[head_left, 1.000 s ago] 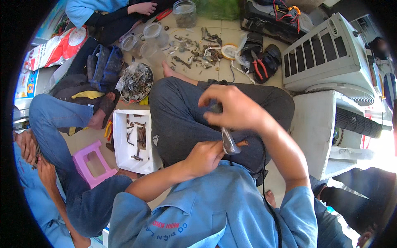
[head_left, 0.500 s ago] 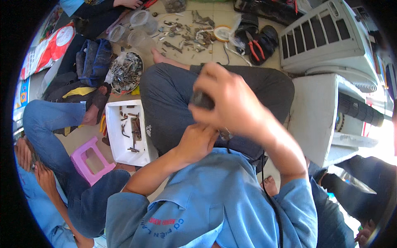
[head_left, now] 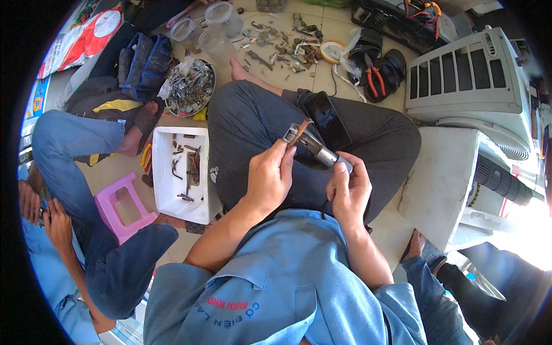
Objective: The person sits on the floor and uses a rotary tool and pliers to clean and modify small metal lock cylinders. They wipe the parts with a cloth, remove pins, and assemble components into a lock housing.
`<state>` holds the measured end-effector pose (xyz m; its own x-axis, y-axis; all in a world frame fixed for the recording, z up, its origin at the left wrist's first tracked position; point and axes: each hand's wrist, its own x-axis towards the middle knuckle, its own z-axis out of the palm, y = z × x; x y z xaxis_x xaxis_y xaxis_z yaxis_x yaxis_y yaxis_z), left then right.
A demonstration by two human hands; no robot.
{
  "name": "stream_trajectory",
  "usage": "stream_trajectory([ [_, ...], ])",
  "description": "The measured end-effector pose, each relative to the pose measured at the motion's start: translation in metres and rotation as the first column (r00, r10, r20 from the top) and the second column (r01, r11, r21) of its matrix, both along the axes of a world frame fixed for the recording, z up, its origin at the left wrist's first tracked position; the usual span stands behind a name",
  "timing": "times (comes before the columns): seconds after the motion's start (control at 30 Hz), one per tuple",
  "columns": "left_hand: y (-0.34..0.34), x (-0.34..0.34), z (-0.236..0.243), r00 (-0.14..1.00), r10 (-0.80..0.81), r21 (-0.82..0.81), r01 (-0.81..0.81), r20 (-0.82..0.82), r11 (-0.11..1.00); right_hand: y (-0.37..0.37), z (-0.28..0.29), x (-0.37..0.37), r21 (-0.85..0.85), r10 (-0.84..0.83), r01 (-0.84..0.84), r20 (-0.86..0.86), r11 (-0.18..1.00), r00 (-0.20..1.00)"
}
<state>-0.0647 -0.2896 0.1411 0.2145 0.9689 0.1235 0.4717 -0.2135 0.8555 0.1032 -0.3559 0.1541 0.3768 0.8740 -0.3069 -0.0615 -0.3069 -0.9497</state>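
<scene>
Above my lap, a grey metal hand tool (head_left: 315, 148) with a rounded barrel slants between my two hands; I cannot make out its exact kind. My left hand (head_left: 268, 179) pinches its upper-left end, where a flat reddish-brown piece (head_left: 299, 131) sticks out. Around the lower-right end, the fingers and thumb of my right hand (head_left: 350, 187) are closed. A black phone-like slab (head_left: 326, 118) rests on my right thigh, just beyond the tool. Left of my knee stands a white foam box (head_left: 167, 201) with several rusty bolts and small metal parts (head_left: 192, 168) in it.
Loose metal parts (head_left: 282, 49) lie scattered across the tiled floor ahead, near clear plastic tubs (head_left: 223, 20). A round tray of screws (head_left: 187, 92) and a pink stool (head_left: 123, 207) are at left. Red-handled pliers (head_left: 375, 80) lie on black sandals. White appliance casings (head_left: 443, 172) stand right. A co-worker's hands (head_left: 54, 224) are far left.
My right hand has moved down and right, from above my left hand to the tool's lower end. The black slab now shows on my thigh. The view has shifted slightly.
</scene>
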Motion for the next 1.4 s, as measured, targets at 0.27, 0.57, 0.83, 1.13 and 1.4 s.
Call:
stream_trajectory([
  [0.27, -0.03, 0.006, -0.035, 0.952, -0.217, 0.051, 0.211, 0.215, 0.976, 0.045, 0.064, 0.003, 0.31, 0.228, -0.759, 0.829, 0.573, 0.511],
  [0.57, -0.032, -0.02, 0.021, 0.98, -0.17, 0.03, 0.168, 0.104, 0.985, 0.061, -0.023, 0.046, 0.037, 0.471, -0.546, -0.555, 0.837, 0.685],
  [0.83, -0.008, 0.007, -0.028, 0.996, -0.005, 0.097, 0.014, -0.094, 0.995, -0.011, 0.005, -0.007, 0.002, 0.041, -0.047, 0.466, 0.999, 0.884],
  [1.13, -0.035, 0.0, -0.035, 0.945, -0.29, 0.176, 0.315, -0.154, 0.933, 0.084, 0.073, -0.009, 0.069, 0.32, -0.833, 0.903, 0.549, 0.286],
  [1.4, -0.043, -0.023, 0.032, 0.949, -0.213, -0.229, 0.267, 0.233, 0.936, 0.075, -0.021, 0.028, -0.101, 0.527, -0.626, -0.447, 0.773, 0.722],
])
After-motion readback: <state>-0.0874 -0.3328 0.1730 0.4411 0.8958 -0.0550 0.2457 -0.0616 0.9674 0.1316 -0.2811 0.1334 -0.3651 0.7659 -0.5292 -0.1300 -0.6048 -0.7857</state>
